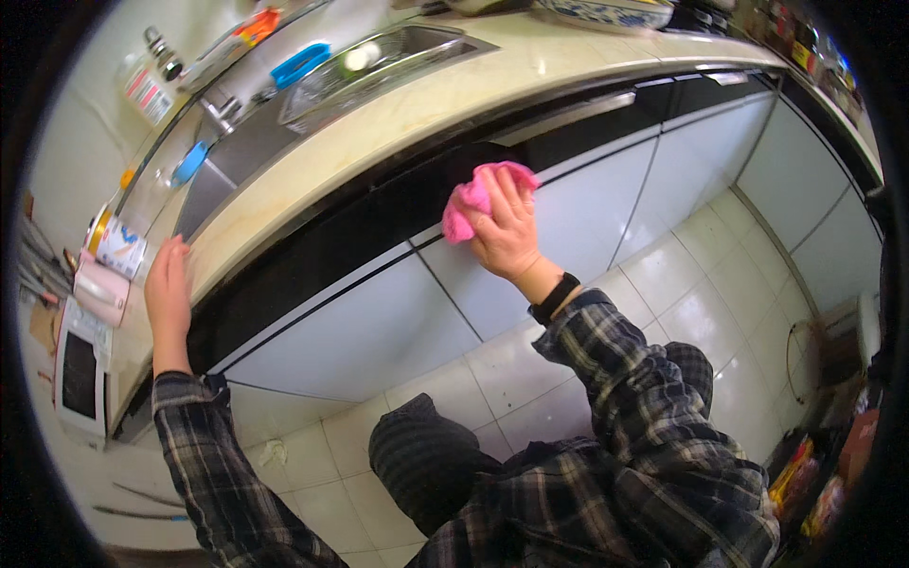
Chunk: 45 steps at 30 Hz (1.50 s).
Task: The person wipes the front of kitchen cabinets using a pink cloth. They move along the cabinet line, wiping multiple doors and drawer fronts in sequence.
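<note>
My right hand (pixel 507 227) presses a crumpled pink cloth (pixel 464 216) against the front of the lower cabinets, where the black strip meets the white doors (pixel 559 208). Its fingers are bent over the cloth, and a dark band circles the wrist. On the left, my left hand (pixel 169 293) rests at the edge of the pale countertop (pixel 275 222), its fingers stretched out and holding nothing.
A steel sink (pixel 431 45) is set into the counter, with a blue holder (pixel 300 63) behind it. Left of my left hand stand a can (pixel 118 248), a pink container (pixel 101 289) and a microwave (pixel 80 364). Packaged goods (pixel 819 492) lie at lower right on the tiled floor's side.
</note>
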Available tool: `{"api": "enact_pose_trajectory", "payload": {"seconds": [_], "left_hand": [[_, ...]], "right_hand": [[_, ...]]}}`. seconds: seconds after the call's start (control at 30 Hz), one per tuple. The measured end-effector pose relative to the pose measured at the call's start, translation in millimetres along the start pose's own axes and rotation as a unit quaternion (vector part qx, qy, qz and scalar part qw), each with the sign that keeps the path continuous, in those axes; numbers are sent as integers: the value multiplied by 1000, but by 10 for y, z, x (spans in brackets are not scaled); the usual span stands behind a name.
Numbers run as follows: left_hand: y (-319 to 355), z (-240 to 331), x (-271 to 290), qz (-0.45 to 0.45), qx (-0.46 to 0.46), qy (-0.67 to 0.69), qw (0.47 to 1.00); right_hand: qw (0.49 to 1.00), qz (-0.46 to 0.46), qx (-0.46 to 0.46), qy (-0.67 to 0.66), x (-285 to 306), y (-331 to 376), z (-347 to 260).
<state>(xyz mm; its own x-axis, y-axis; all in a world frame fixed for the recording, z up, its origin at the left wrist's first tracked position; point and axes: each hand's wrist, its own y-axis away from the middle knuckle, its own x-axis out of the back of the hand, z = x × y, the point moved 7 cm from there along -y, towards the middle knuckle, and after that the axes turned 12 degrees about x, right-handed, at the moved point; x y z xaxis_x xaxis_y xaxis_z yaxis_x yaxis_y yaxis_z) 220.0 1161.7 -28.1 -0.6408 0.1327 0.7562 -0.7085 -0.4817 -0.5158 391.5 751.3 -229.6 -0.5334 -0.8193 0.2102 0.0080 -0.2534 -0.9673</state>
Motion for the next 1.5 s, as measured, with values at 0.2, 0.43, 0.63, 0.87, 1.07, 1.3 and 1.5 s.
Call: {"api": "enact_pose_trajectory", "payload": {"seconds": [0.2, 0.43, 0.63, 0.87, 1.07, 1.3, 1.5], "left_hand": [[-33, -52, -9, -13, 0, 8, 1000], [-17, -41, 11, 0, -23, -4, 1000], [-77, -127, 16, -3, -31, -3, 1000], [-19, -71, 19, -1, -26, 22, 999], [-9, -43, 25, 4, -17, 7, 1000], [-103, -217, 31, -15, -19, 44, 999], [-164, -307, 40, -36, -11, 30, 999]], "right_hand": [[997, 32, -71, 7, 199, 532, 372], [965, 162, -198, 62, 454, 262, 967], [954, 232, -177, 66, 605, 335, 1502], [864, 329, -381, 16, 639, 1252, 1733], [945, 277, -173, 32, 875, 175, 1933], [966, 170, -193, 22, 822, 467, 2190], [639, 327, -692, -72, 17, 3008, 1391]]}}
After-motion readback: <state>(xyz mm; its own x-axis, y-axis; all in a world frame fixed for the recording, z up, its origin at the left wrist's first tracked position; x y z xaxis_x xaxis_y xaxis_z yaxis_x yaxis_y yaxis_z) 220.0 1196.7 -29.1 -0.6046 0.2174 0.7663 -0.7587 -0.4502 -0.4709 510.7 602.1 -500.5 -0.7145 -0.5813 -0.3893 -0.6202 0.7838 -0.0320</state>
